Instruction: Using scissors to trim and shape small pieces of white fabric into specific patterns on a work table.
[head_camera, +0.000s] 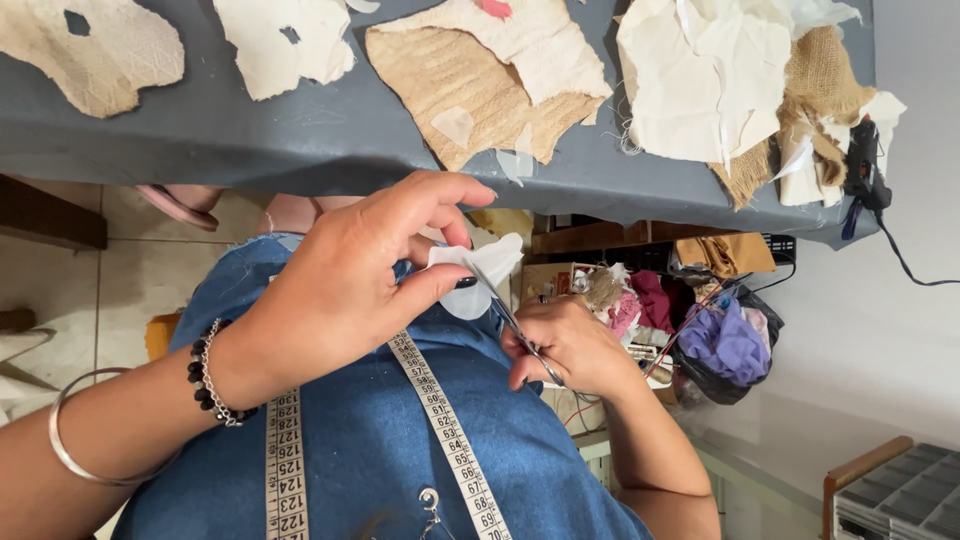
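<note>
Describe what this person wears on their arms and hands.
Both forearms are bare, with no sleeves or gloves. The left hand has a dark beaded bracelet with a silver chain at the wrist and a plain silver bangle farther up. The right hand shows no jewellery.

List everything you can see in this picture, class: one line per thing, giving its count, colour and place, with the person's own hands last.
Fabric scraps: many, cream and tan, spread on the table.
Table: one, grey, across the top.
Glue gun: one, black, at the table's right end.
Bag of scraps: one, black, with purple and pink cloth, under the table.
Tape measure: one, white, draped over the blue denim top.
White piece: one, pinched at centre.
Scissors: one, metal, cutting the white piece.
Left hand: holds the white piece.
Right hand: works the scissors.
</note>
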